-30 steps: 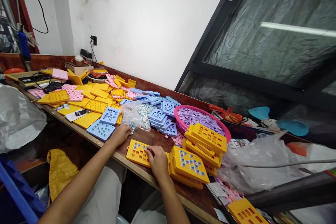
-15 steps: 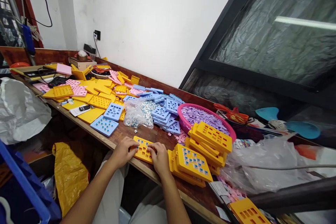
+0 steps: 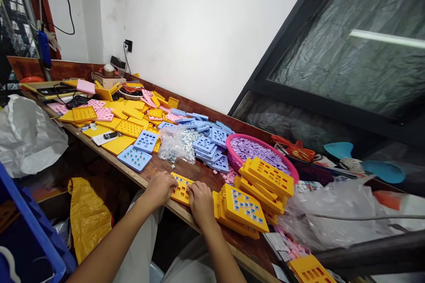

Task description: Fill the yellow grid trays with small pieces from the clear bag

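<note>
A yellow panel [image 3: 181,189] with square holes and a few small blue-and-white pieces lies at the table's front edge. My left hand [image 3: 161,189] is at its left end, fingers bent over the edge with the fingertips on the panel. At the right end, my right hand [image 3: 201,201] has its fingers closed together on the panel; any small piece under the fingertips is hidden. Just right of that hand is a stack of yellow panels [image 3: 245,208], the top one fitted with blue-and-white pieces.
Behind the hands sit a clear bag of small pieces [image 3: 174,143], blue panels [image 3: 204,145] and a pink basin [image 3: 234,154] of purple pieces. Yellow and pink panels cover the table's left part. A blue crate [image 3: 29,230] stands lower left, plastic bags [image 3: 332,212] at right.
The view has shifted slightly, so the scene sits a little further right. Both hands remain at the yellow panel, with the fingers of my left hand drawn closer together.
</note>
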Demonstrator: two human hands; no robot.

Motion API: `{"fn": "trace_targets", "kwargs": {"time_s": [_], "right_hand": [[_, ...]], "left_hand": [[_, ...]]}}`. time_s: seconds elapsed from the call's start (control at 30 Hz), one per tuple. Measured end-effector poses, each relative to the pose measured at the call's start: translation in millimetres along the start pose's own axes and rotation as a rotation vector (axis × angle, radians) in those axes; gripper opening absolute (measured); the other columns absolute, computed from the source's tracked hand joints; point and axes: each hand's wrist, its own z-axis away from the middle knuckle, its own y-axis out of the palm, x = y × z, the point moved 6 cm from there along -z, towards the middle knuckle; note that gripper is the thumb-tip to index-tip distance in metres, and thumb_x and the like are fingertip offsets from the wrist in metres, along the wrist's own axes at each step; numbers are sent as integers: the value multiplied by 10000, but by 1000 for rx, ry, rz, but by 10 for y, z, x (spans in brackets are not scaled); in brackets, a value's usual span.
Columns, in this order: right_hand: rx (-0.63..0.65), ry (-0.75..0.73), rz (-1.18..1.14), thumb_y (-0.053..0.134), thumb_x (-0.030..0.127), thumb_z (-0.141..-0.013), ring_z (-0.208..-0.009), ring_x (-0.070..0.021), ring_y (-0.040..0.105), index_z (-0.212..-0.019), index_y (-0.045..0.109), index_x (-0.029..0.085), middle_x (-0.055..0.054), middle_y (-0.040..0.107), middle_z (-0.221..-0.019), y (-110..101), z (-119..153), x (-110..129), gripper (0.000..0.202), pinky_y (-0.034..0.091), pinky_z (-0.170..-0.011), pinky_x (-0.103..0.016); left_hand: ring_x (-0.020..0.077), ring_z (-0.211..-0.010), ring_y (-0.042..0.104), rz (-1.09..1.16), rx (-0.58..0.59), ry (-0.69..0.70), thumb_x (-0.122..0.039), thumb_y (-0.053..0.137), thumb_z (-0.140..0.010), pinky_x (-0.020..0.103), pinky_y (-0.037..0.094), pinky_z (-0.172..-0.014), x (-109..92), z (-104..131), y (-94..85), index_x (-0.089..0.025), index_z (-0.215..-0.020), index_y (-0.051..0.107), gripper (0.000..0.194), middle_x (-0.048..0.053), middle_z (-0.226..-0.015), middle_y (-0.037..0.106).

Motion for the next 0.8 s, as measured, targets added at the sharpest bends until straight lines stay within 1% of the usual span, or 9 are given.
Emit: {"fn": "trace_targets", "kwargs": {"time_s": [0.17, 0.3, 0.43, 0.5, 0.6, 0.63, 0.7, 0.73, 0.8], "right_hand": [[33, -97, 161, 478, 248, -1045, -1011, -233, 569, -1015, 691, 207, -70, 679, -1021, -16, 61, 146, 219, 382, -876, -361], [57, -129, 233, 480, 319, -1042, -1059, -268, 555, -1133, 682, 167, -111, 681, -1088, 1, 136, 262, 269, 385, -922, -408], [77, -142, 215, 450, 351, -1044, -1097, -292, 545, -1195, 681, 170, -130, 684, -1108, -4, 177, 301, 330, 386, -939, -420], [80, -110, 170, 446, 349, -1042, -1058, -282, 567, -1149, 703, 193, -122, 689, -1075, -38, 140, 245, 318, 395, -915, -407], [98, -24, 55, 464, 331, -1030, -921, -240, 617, -946, 740, 221, -91, 700, -958, -90, -51, 101, 309, 419, -834, -362], [95, 3, -3, 483, 324, -1018, -897, -226, 631, -917, 742, 224, -81, 706, -947, -99, -153, 61, 295, 428, -815, -343], [86, 36, -129, 531, 302, -985, -895, -208, 658, -960, 746, 222, -70, 727, -984, -74, -397, 19, 231, 451, -803, -310], [96, 40, -179, 552, 286, -968, -900, -202, 670, -1005, 745, 220, -68, 737, -1012, -30, -527, 22, 208, 462, -801, -297], [157, 29, -223, 597, 259, -931, -879, -192, 685, -1054, 743, 220, -61, 756, -1013, 120, -768, 62, 196, 474, -775, -276]], "left_hand": [[229, -976, 612, -19, -34, -29, -165, 546, -942, 340, 461, -873, 42, 23, 25, -209, -911, 755, 216, 59, -993, 730], [225, -947, 610, -32, 21, -18, -151, 519, -955, 338, 455, -863, 46, -12, 36, -195, -880, 733, 231, 64, -949, 728], [245, -943, 600, -128, 56, 4, -126, 531, -937, 353, 447, -836, 15, -51, 35, -188, -900, 718, 200, 89, -950, 716], [257, -948, 591, -191, 51, 17, -140, 551, -933, 364, 441, -819, -3, -51, 43, -193, -900, 707, 169, 98, -966, 703], [264, -957, 580, -243, 30, 29, -160, 565, -937, 377, 431, -812, -34, -14, 59, -206, -904, 697, 143, 102, -982, 687], [265, -963, 576, -244, 19, 33, -158, 562, -940, 383, 427, -818, -52, 8, 64, -209, -913, 696, 146, 103, -986, 684], [271, -988, 570, -237, -12, 47, -160, 546, -952, 402, 418, -834, -106, 70, 72, -210, -945, 699, 161, 110, -1009, 683], [279, -1004, 566, -234, -31, 54, -177, 539, -961, 416, 414, -845, -140, 107, 76, -208, -969, 701, 165, 116, -1029, 684], [294, -1025, 560, -241, -62, 62, -244, 532, -982, 446, 406, -867, -206, 183, 90, -206, -1019, 702, 178, 122, -1059, 685]]}}
